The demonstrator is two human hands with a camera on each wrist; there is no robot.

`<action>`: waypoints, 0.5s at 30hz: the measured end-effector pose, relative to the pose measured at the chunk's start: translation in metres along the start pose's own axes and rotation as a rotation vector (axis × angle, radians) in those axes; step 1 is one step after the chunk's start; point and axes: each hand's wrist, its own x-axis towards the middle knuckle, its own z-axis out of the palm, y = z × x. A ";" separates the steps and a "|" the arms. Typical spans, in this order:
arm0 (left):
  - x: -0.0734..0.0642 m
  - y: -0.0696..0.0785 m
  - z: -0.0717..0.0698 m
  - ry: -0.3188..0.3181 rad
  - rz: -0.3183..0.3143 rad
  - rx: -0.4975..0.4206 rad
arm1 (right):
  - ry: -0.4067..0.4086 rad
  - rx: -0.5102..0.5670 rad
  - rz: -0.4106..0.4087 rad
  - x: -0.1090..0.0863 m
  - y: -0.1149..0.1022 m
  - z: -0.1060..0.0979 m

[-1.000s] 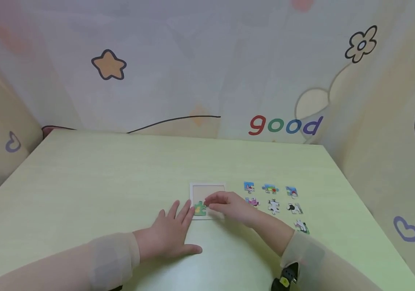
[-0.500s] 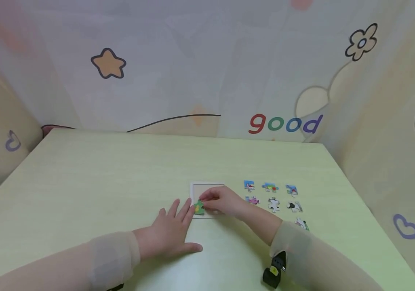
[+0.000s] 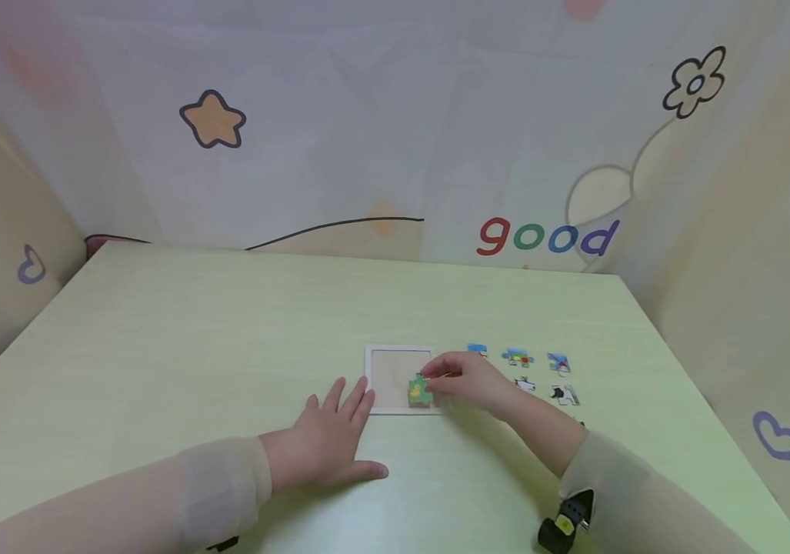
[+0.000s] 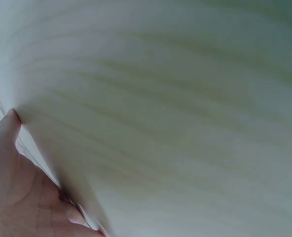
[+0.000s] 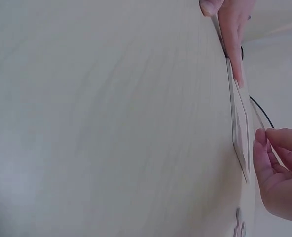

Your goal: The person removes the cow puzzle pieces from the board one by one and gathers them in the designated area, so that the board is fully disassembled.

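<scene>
A white square puzzle frame [image 3: 369,365] lies flat on the table. My left hand [image 3: 321,454] rests palm down, fingers spread, with fingertips on the frame's left edge. Between thumb and fingers, my right hand [image 3: 474,382] pinches a green puzzle piece [image 3: 418,393] with a yellow figure, over the frame's lower right part. In the right wrist view the right hand [image 5: 284,170] has its thumb and a finger together above the frame [image 5: 240,121]; the piece is hardly visible there. The left wrist view shows part of the left hand [image 4: 22,192] against the tabletop.
Several loose puzzle pieces lie right of the frame, among them a blue-and-green one [image 3: 518,358], a blue one [image 3: 558,363] and a black-and-white one [image 3: 564,394]. My right forearm covers others. A printed cloth wall [image 3: 325,138] borders the table.
The right hand has moved right with the green piece, from the frame's lower left corner to its lower right part. My left hand stays at the left edge.
</scene>
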 end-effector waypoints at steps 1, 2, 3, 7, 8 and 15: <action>0.000 0.000 0.000 -0.002 -0.001 -0.003 | 0.002 -0.003 0.011 -0.003 0.002 -0.003; -0.001 0.000 -0.001 -0.003 -0.002 -0.003 | 0.003 0.000 0.011 -0.006 0.004 -0.006; -0.001 0.001 -0.001 -0.004 -0.002 -0.003 | 0.008 -0.003 0.015 -0.009 0.006 -0.008; -0.002 0.001 -0.001 0.005 0.006 -0.001 | 0.020 0.018 0.007 -0.020 0.017 -0.018; -0.002 0.001 -0.001 0.006 0.007 0.000 | 0.022 0.023 0.000 -0.022 0.019 -0.021; -0.003 0.002 -0.003 0.010 0.011 0.002 | -0.002 0.058 -0.020 -0.038 0.030 -0.030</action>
